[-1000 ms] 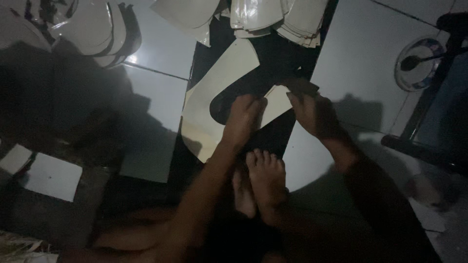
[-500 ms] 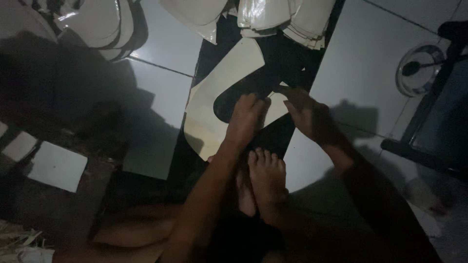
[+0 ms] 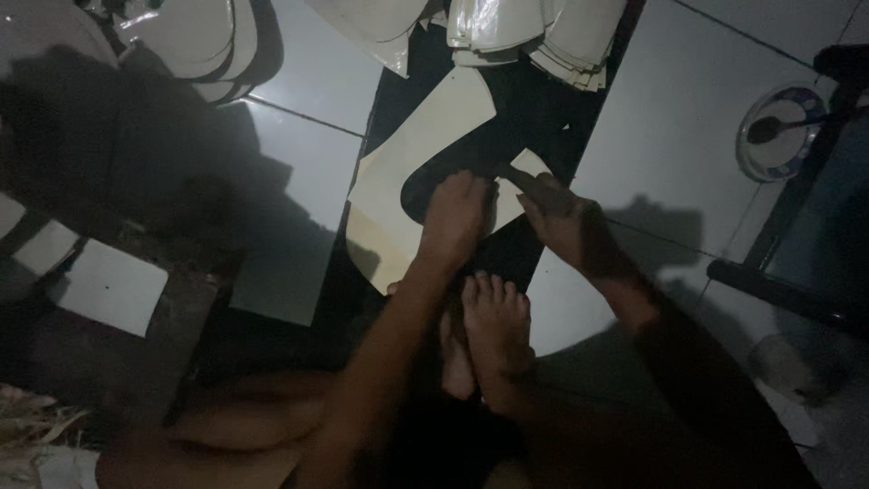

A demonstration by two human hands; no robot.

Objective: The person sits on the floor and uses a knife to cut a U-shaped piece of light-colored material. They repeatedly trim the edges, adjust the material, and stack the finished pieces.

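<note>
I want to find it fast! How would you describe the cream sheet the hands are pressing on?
Look at the black mat across the pale floor tiles. On it lies a flat cream sheet under both hands, unlike the stacked curved pieces above, with a deep U-shaped notch.

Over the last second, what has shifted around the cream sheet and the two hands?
Little has changed. The right hand has eased slightly toward the left hand, still gripping a thin tool at the cream sheet cutout's edge. The left hand stays pressed on the sheet. The sheet, black mat and bare feet stayed put.
</note>
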